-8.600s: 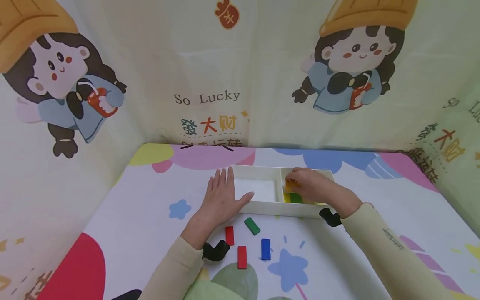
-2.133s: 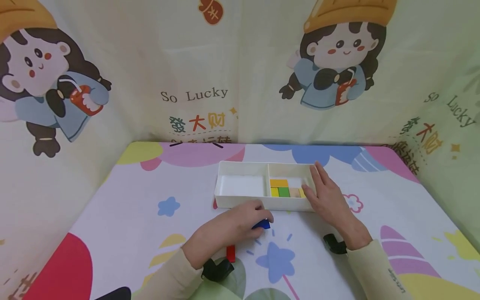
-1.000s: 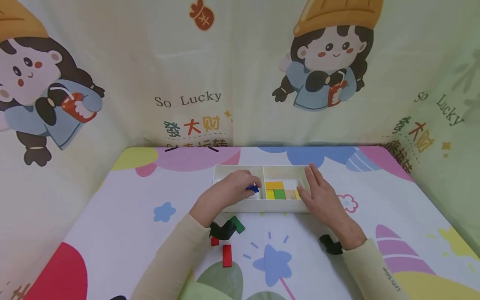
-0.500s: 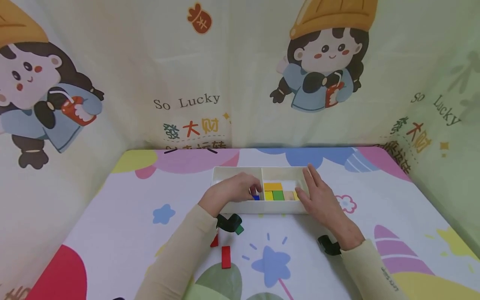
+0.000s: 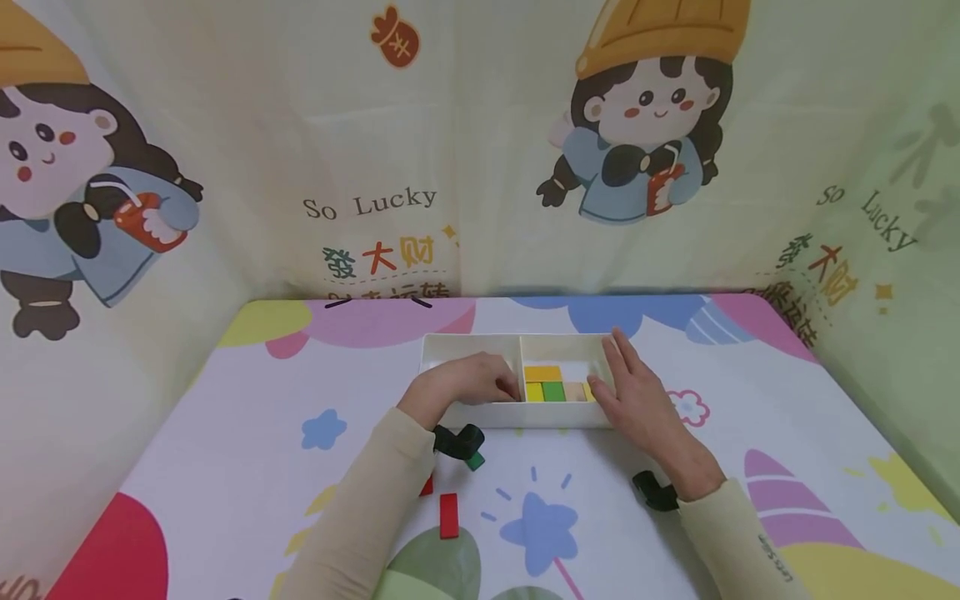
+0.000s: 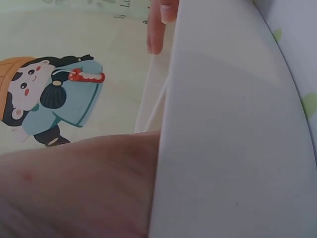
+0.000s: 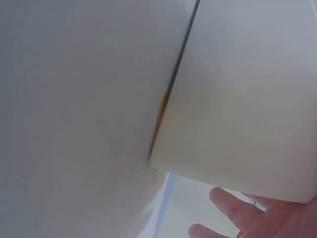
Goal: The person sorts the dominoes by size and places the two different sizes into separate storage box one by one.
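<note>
A white two-compartment box (image 5: pixel 547 415) stands on the table. My left hand (image 5: pixel 467 379) reaches into its left compartment. Its fingers curl down in the front corner by the divider, round the blue block, which they hide. In the left wrist view, the box wall (image 6: pixel 223 119) covers the fingertips. My right hand (image 5: pixel 648 408) lies with straight fingers along the box's right end, its thumb over the near corner. In the right compartment lie an orange block (image 5: pixel 542 373), a yellow block (image 5: pixel 533 392), a green block (image 5: pixel 553 392) and a beige block (image 5: pixel 574 392).
In front of the box, a red block (image 5: pixel 448 516) lies on the patterned tablecloth (image 5: pixel 615 550). A second red block (image 5: pixel 427 485) and a dark green block (image 5: pixel 476 461) are partly hidden by the left sleeve and wrist strap. A printed curtain (image 5: pixel 495 167) hangs behind the table.
My left hand has carried the blue block from the table into the left compartment and lowered it into the front corner. My right hand, earlier putting an orange block in, now stays at the right end.
</note>
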Demonstrator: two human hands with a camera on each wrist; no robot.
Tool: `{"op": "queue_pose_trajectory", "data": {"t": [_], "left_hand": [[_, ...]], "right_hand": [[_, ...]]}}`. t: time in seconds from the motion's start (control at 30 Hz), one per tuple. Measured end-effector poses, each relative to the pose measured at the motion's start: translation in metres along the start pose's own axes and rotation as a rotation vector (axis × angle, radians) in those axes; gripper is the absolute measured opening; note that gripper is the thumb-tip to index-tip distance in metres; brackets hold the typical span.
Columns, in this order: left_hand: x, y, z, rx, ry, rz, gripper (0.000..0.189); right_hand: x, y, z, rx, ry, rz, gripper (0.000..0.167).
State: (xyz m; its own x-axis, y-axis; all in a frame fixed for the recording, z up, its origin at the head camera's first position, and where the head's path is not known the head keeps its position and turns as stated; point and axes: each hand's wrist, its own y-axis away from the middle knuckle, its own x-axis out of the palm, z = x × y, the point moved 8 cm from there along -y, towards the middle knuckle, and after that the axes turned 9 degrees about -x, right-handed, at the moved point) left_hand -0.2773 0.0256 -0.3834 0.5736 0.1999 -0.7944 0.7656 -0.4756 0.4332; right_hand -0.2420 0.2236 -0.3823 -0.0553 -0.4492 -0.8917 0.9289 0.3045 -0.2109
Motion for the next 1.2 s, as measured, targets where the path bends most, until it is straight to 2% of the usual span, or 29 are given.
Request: {"op": "queue_pose_trajectory", "data": {"t": [0.13, 0.23, 0.37, 0.5, 0.63, 0.83, 0.93, 1.0, 1.2], "left_hand": [[-0.001, 0.002, 0.0, 0.012, -0.012, -0.01, 0.02], [-0.001, 0.007, -0.002, 0.039, 0.017, -0.044, 0.022], [-0.004, 0.021, -0.003, 0.085, 0.1, -0.156, 0.022], [-0.007, 0.041, 0.0, 0.1, 0.129, -0.301, 0.024], [-0.01, 0.064, 0.0, 0.135, 0.117, -0.424, 0.023], [-0.009, 0.096, -0.005, 0.181, 0.087, -0.56, 0.018], [-0.004, 0.106, -0.009, 0.205, 0.045, -0.576, 0.017], [0.001, 0.109, -0.011, 0.212, -0.005, -0.555, 0.017], [0.02, 0.11, -0.012, 0.177, -0.103, -0.388, 0.017]], "right_hand": [[-0.001, 0.0, 0.0, -0.004, -0.004, 0.001, 0.07], [-0.001, 0.001, 0.0, 0.001, -0.002, -0.001, 0.07], [0.0, 0.001, 0.001, 0.009, 0.003, -0.005, 0.07], [0.0, -0.001, 0.003, -0.002, 0.011, -0.009, 0.07], [0.0, -0.001, 0.004, 0.001, 0.016, -0.005, 0.07], [-0.001, -0.001, 0.003, 0.014, 0.014, 0.001, 0.07], [0.0, -0.001, 0.003, 0.01, 0.005, 0.006, 0.07], [0.001, 0.0, 0.002, 0.012, 0.0, 0.007, 0.07], [0.0, 0.0, 0.002, -0.001, 0.007, -0.006, 0.069]]}}
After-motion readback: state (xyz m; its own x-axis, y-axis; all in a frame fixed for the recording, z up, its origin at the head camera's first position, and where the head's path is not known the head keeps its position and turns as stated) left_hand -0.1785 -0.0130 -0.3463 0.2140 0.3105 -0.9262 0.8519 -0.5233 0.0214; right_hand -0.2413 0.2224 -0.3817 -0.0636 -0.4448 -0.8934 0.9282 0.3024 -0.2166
